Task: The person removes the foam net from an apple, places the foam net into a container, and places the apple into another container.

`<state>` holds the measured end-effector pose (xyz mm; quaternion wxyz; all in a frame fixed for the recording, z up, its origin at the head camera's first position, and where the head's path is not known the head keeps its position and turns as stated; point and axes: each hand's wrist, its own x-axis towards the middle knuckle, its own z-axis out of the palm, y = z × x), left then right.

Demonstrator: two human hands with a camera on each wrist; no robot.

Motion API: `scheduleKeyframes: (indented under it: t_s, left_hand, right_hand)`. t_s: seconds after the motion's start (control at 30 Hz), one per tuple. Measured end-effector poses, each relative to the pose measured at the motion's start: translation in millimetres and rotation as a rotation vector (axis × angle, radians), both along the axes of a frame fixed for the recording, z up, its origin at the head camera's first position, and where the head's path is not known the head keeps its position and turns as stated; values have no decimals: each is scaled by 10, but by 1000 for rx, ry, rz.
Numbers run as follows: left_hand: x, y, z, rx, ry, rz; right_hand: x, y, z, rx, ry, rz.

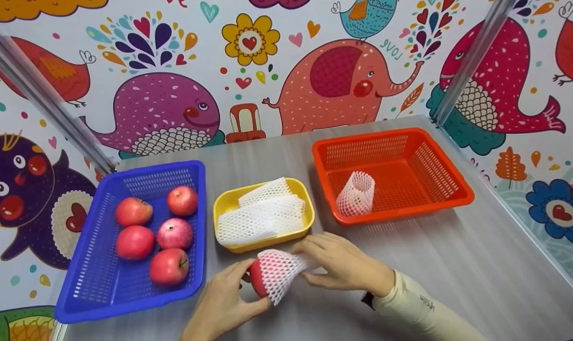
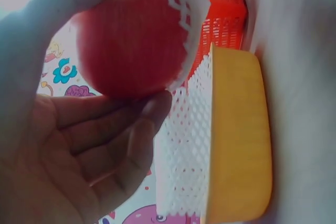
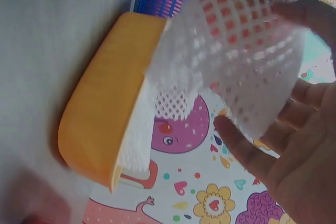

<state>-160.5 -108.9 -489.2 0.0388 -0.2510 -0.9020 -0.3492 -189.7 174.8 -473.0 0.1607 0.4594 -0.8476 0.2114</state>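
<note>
A red apple point(image 1: 256, 278) is held in my left hand point(image 1: 227, 296), thumb on one side and fingers on the other. A white foam net sleeve point(image 1: 279, 272) covers part of this apple, and its narrower loose end points right. My right hand point(image 1: 345, 263) holds that loose end between thumb and fingers. In the left wrist view the apple's bare red side point(image 2: 131, 45) faces the palm. The right wrist view shows the sleeve point(image 3: 247, 61) spread between the right thumb and fingers, with red showing through its mesh.
Several apples lie in a blue basket point(image 1: 199, 237) at left. Behind my hands, a yellow basket point(image 1: 310, 208) holds white foam net sleeves point(image 1: 263, 220). An orange-red basket point(image 1: 400, 208) at right contains one netted fruit point(image 1: 356, 196). A patterned wall stands behind the table.
</note>
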Motion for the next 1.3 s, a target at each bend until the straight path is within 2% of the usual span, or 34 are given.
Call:
scheduleKeyframes:
  t_s: [0.23,0.37,0.5,0.67,0.8,0.9,1.0,1.17,1.23,1.3]
  left_hand:
    - [42,-110,5,5,44,48]
    - [80,-170,7,-6,55,63]
    - [114,-211,21,-29,4,70]
    - [134,-246,33,-44,-32,74]
    - [143,-256,27,-46,-35,81]
    - [151,-259,22,-48,-49,79]
    - [162,-272,14,-54,-53,78]
    - [162,-295,-16,-35,38,81]
    - [159,-300,-28,-19,67,82]
    - [159,-305,-35,-15,67,83]
  right_hand:
    - [-104,103,53,-41,100,19]
    - [-217,183,165,-53,134,-45]
    - [-388,177,355,-75,178,-138]
    - [-674,-128,565,-93,294,-196]
    - [-952,-491,608,-72,364,-214]
    - [-1134,-716,515,3,336,-244]
    - [-1248,-882,309,140,238,-288]
    - [-1388,-1068,-139,442,14,-340]
    - [-1435,-1108,-257,532,-62,-351]
    - [-1462,-1125,-303,587,-112,-350]
